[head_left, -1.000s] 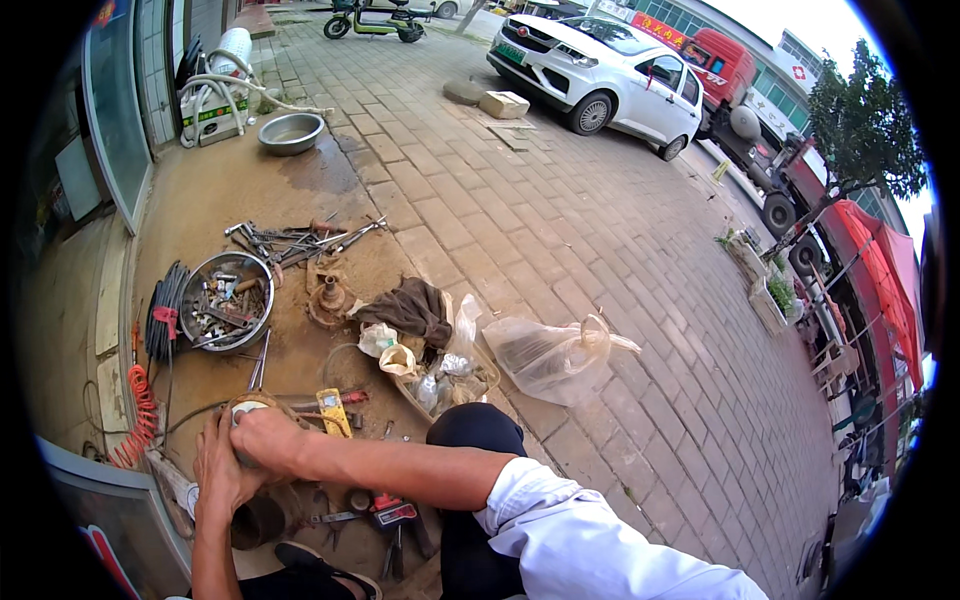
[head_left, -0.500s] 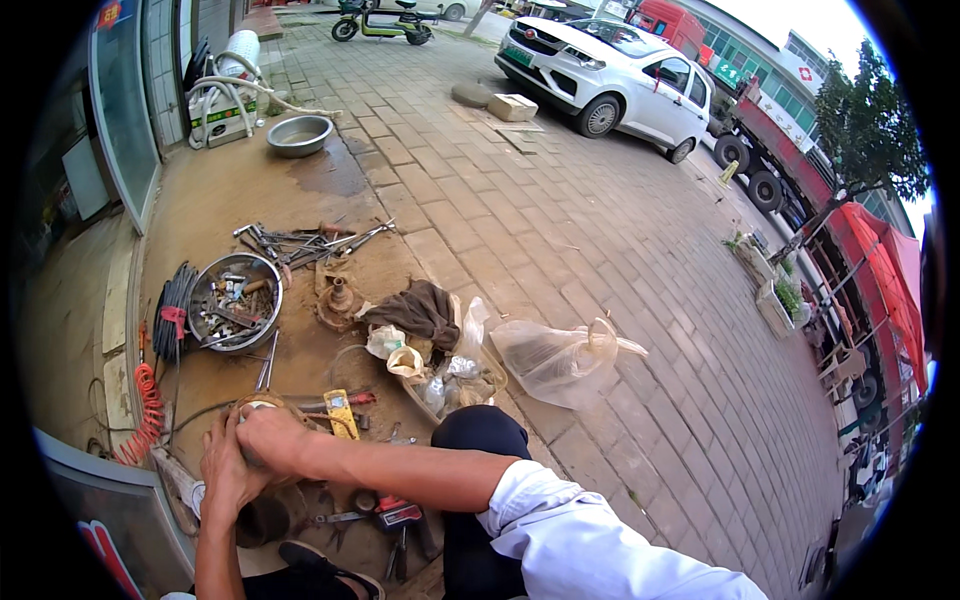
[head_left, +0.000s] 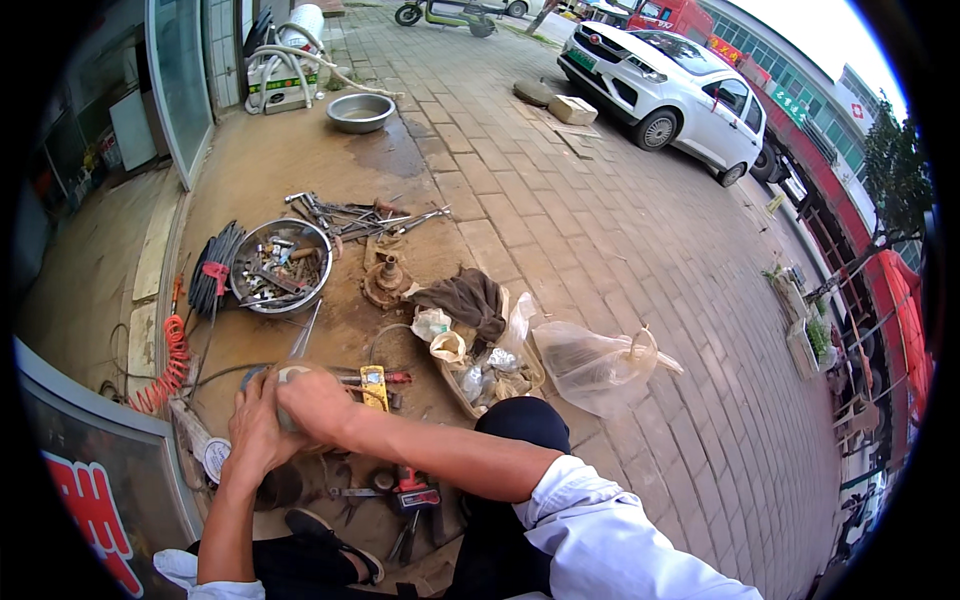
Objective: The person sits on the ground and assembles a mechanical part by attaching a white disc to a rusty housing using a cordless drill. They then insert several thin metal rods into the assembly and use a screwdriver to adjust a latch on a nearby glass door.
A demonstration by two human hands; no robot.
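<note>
Count: 2 metal basins, one with tools (head_left: 278, 268), one empty (head_left: 361, 112); 1 white car (head_left: 668, 92); 1 clear plastic bag (head_left: 598, 366); 1 brown rag (head_left: 465, 298).

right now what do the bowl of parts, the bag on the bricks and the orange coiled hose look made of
Bowl of parts: metal by the look, with a dull grey sheen on its rim. Bag: thin clear plastic, see-through and crinkled. Coiled hose: probably plastic or rubber, a matte orange spiral; its look leaves that open.
</note>
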